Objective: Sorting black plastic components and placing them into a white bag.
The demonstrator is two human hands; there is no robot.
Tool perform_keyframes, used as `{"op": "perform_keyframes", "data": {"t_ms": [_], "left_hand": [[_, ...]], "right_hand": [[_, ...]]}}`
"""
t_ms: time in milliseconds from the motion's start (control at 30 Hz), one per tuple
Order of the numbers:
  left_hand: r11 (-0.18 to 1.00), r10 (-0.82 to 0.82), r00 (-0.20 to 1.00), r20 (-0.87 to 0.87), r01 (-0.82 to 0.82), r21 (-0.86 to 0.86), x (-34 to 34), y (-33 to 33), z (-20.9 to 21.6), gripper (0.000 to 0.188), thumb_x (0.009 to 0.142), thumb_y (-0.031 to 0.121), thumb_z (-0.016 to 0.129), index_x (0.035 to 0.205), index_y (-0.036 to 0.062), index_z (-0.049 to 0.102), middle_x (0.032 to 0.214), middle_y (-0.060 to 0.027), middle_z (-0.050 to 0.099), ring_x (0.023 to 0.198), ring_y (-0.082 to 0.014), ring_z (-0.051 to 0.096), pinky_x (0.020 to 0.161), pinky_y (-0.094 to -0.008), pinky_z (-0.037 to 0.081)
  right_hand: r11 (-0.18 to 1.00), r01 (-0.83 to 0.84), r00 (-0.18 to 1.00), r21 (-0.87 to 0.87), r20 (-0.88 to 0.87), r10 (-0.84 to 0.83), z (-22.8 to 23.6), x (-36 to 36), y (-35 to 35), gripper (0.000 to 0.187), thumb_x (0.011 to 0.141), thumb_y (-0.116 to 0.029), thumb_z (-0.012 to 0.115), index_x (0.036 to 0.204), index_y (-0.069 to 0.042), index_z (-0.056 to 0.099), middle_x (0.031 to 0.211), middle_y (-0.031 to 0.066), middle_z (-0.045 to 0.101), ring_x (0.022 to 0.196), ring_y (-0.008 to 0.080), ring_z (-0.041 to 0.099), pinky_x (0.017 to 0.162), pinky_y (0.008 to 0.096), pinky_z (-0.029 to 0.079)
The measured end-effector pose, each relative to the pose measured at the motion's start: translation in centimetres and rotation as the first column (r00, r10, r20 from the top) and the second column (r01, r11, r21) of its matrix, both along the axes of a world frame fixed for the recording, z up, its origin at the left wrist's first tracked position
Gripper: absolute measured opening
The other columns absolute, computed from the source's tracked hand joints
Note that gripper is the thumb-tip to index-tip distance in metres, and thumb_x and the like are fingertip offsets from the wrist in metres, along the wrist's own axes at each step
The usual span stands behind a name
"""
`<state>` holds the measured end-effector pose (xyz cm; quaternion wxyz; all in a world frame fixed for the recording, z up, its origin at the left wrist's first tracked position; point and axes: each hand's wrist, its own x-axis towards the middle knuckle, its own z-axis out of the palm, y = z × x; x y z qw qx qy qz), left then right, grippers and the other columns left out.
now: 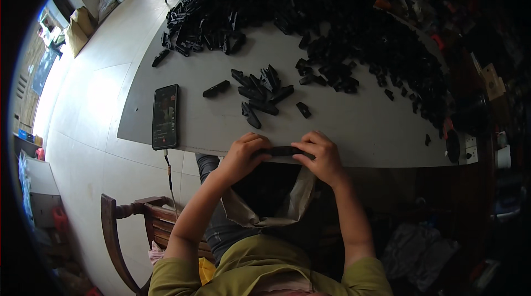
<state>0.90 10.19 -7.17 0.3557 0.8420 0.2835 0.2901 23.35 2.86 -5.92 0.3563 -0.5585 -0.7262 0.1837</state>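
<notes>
Between my two hands, at the table's near edge, is a long black plastic part [282, 151]. My left hand [246, 155] has its fingers closed round the left end. The right end is pinched by my right hand [321, 155]. What the part is exactly cannot be made out. Just below it, an open pale sack [301, 199] with a dark inside rests at my lap. Beyond my hands lies a loose cluster of similar black parts [260, 94], with a single small black piece [303, 109] to its right.
A large heap of black parts [210, 19] covers the far side of the grey table [188, 69] and runs down its right. A phone [165, 116] with a cable lies at the left edge. A wooden chair [152, 216] stands at the lower left.
</notes>
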Motion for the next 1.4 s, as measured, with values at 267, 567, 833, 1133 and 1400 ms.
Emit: {"op": "perform_keyframes", "data": {"t_ms": [267, 567, 833, 1133, 1400], "left_hand": [[0.999, -0.049, 0.997, 0.053, 0.049, 0.0, 0.0, 0.2, -0.5, 0.024, 0.073, 0.007, 0.072, 0.096, 0.0041, 0.065, 0.093, -0.011, 0.064, 0.09, -0.0308, 0.06, 0.08, -0.038, 0.049], [0.816, 0.217, 0.947, -0.235, -0.044, 0.576, -0.6, 4.4, 2.3, 0.029, 0.069, 0.003, 0.073, 0.096, 0.0094, 0.063, 0.102, -0.0095, 0.057, 0.089, -0.0308, 0.06, 0.079, -0.0365, 0.049], [0.862, 0.23, 0.919, 0.32, -0.039, -0.506, 0.4, 3.0, 0.8, 0.016, 0.081, -0.002, 0.069, 0.093, 0.0018, 0.06, 0.098, -0.0083, 0.066, 0.089, -0.0117, 0.062, 0.076, -0.0263, 0.05], [0.99, 0.083, 0.994, 0.075, -0.073, -0.122, -0.2, 3.6, -0.3, 0.026, 0.065, 0.001, 0.077, 0.09, 0.0008, 0.069, 0.095, -0.0101, 0.066, 0.087, -0.026, 0.065, 0.078, -0.0324, 0.052], [0.992, 0.054, 0.995, 0.078, -0.045, -0.122, -0.1, 3.5, -0.4, 0.025, 0.066, 0.003, 0.077, 0.09, 0.0004, 0.07, 0.094, -0.0111, 0.066, 0.087, -0.0256, 0.065, 0.079, -0.0328, 0.051]], "right_hand": [[0.978, -0.128, 0.983, 0.165, 0.151, 0.103, -1.5, -0.9, 1.3, 0.036, 0.069, -0.022, 0.079, 0.102, -0.01, 0.07, 0.09, 0.002, 0.057, 0.082, 0.0225, 0.053, 0.07, 0.0358, 0.047], [0.914, 0.399, 0.915, -0.076, 0.105, -0.39, -1.2, 0.6, 6.8, 0.032, 0.076, -0.02, 0.076, 0.1, -0.004, 0.062, 0.093, 0.0063, 0.058, 0.075, 0.0184, 0.059, 0.064, 0.0298, 0.048], [0.945, 0.313, 0.942, 0.096, 0.1, -0.322, -1.3, -0.4, 4.1, 0.023, 0.071, -0.006, 0.076, 0.092, -0.004, 0.068, 0.098, 0.0041, 0.058, 0.088, 0.0205, 0.057, 0.074, 0.0323, 0.048], [0.994, 0.051, 0.995, 0.093, 0.08, -0.058, -0.8, -0.1, 3.3, 0.028, 0.061, -0.011, 0.082, 0.088, -0.01, 0.074, 0.082, -0.0004, 0.06, 0.084, 0.0183, 0.054, 0.078, 0.0323, 0.043], [0.994, -0.015, 1.0, 0.113, 0.021, 0.012, -2.4, -1.8, 4.1, 0.027, 0.063, -0.015, 0.081, 0.088, -0.009, 0.074, 0.082, -0.0004, 0.062, 0.084, 0.017, 0.053, 0.08, 0.0311, 0.042]]}}
